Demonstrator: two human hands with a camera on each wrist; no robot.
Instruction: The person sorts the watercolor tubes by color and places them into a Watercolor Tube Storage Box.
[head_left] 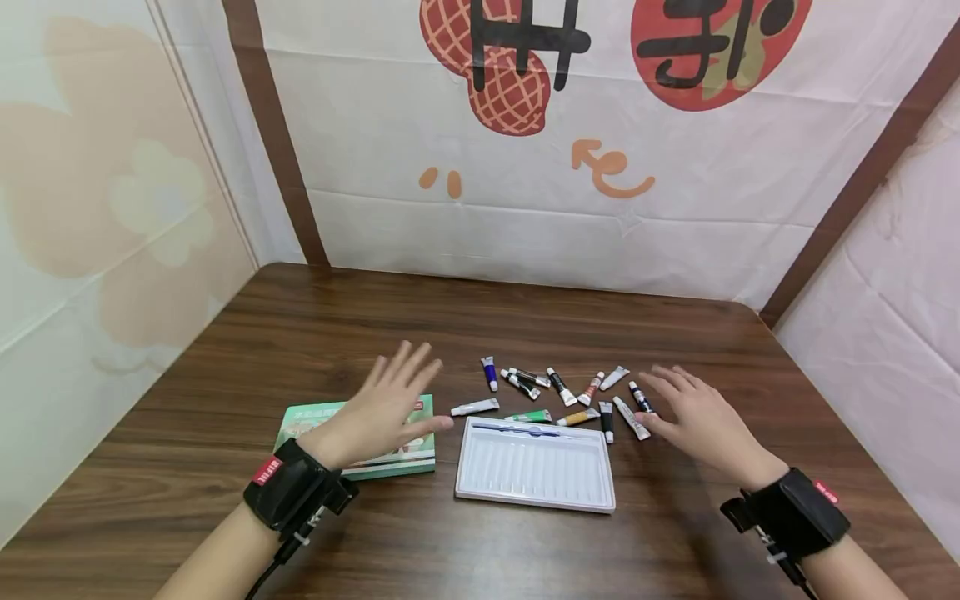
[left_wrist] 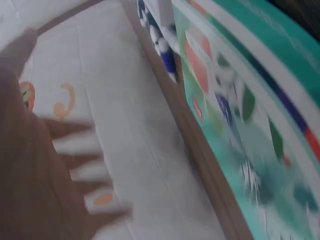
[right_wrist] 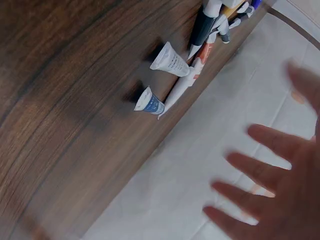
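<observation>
My left hand point(head_left: 378, 415) is held with fingers spread over a green box point(head_left: 408, 460), hiding part of its printed lid. In the left wrist view the same box point(left_wrist: 235, 115) fills the right side, apart from the blurred fingers. On the right, my other hand point(head_left: 701, 423) reaches out palm down, fingers extended, beside a white paint tube point(head_left: 631, 418) and a dark blue one point(head_left: 641, 397). Neither hand holds anything. Between them lies a white palette tray point(head_left: 534, 492) with a thin blue paintbrush point(head_left: 517, 430) along its far edge.
Several more paint tubes lie scattered behind the tray, among them a green tube point(head_left: 529, 416), a yellow one point(head_left: 578, 417), a purple one point(head_left: 489, 373) and a red one point(head_left: 591, 388). The brown wooden table point(head_left: 465, 321) ends at a printed cloth wall point(head_left: 525, 237).
</observation>
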